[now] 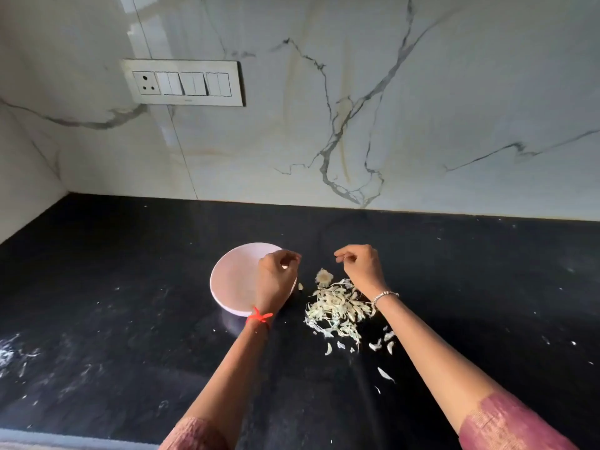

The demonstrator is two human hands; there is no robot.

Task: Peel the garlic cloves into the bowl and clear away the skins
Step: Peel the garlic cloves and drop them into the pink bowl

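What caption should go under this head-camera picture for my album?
Left hand over the pink bowl, right hand by the pile of garlic skins on a black counter.

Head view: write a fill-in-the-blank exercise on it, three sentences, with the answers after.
1. The left hand hangs above the ____ bowl.
2. The pile of garlic skins lies on the countertop to the bowl's ____.
3. The red thread is tied round the ____ wrist.
Missing words: pink; right; left.
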